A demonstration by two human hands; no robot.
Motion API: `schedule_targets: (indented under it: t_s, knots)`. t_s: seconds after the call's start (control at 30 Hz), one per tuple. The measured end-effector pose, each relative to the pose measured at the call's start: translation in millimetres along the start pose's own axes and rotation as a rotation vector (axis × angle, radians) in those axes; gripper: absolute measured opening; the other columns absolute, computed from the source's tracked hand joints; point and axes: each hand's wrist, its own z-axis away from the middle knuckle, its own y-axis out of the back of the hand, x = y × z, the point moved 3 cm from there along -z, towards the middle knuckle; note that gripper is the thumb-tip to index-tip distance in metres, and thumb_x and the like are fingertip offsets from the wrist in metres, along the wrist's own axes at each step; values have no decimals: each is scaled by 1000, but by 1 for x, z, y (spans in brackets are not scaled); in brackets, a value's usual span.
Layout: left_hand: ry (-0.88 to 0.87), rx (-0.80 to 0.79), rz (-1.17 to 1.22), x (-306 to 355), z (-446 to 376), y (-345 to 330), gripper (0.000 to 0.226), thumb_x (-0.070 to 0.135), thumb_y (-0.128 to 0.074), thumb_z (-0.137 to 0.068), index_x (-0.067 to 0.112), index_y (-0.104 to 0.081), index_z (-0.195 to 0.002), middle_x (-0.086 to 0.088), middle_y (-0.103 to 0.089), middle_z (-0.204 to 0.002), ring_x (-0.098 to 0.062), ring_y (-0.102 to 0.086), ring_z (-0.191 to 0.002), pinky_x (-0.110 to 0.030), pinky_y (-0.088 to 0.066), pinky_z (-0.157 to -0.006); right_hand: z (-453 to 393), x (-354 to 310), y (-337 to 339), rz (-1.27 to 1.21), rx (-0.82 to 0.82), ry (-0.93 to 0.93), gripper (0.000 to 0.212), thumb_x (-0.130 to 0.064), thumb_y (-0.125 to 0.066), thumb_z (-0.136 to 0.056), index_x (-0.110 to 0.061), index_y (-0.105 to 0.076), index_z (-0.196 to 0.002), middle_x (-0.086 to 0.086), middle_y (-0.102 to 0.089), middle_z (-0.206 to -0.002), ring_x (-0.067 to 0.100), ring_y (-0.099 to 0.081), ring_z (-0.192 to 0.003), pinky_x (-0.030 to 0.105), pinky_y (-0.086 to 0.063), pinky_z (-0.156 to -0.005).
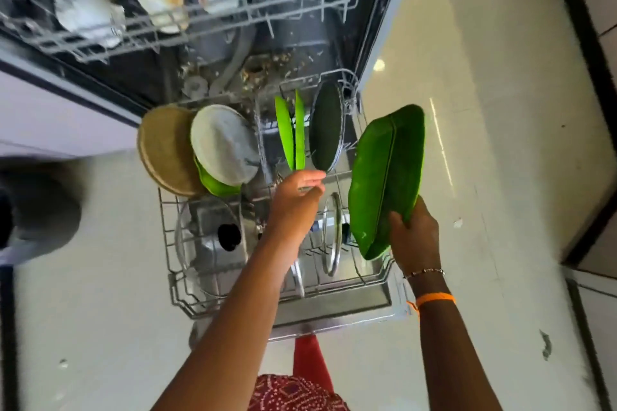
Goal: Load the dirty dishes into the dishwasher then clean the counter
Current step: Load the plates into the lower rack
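Note:
A large green leaf-shaped plate (387, 177) is gripped at its lower edge by my right hand (415, 232), held just right of the pulled-out lower dishwasher rack (187, 304). My left hand (297, 197) reaches over the rack, fingers extended beneath two thin green plates (291, 130) standing on edge; whether it touches them I cannot tell. A dark round plate (326, 130) stands beside them. A tan plate (163, 150), a white plate (223, 143) and a green bowl (217, 183) sit at the rack's left. Glass lids (332, 233) stand in the front rows.
The upper rack (200, 30) holds several white cups and bowls. Food debris lies on the dishwasher floor (263, 70). Pale tiled floor (484, 143) spreads to both sides. A dark blurred object (36, 210) sits at the left edge.

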Motion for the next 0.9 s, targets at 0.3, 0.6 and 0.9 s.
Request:
schedule_targets:
  t_s: [0.3, 0.6, 0.9]
  knots:
    - [-30, 45, -90, -15, -55, -30, 25, 8, -51, -92, 15, -60, -114, 4, -61, -110, -4, -55, -97, 2, -35, -65, -88, 14, -60, 267, -1, 127, 28, -6, -44, -91, 1, -45, -118, 28, -61, -105, 45, -58, -94, 45, -45, -75]
    - [1, 59, -142, -31, -92, -36, 25, 14, -52, -93, 17, -57, -117, 0, -58, -120, -6, -51, -96, -13, -37, -73, -152, 9, -95, 352, -62, 219, 30, -10, -42, -92, -1, -41, -121, 25, -59, -111, 44, -55, -100, 44, -42, -76]
    - [38, 48, -120, -48, -97, -44, 28, 14, -53, -93, 15, -54, -120, -2, -56, -121, -9, -53, -99, -14, -36, -71, -181, 17, -122, 357, -185, 285, 42, -5, -40, -93, -5, -31, -134, 23, -56, -121, 43, -56, -104, 43, -43, -79]
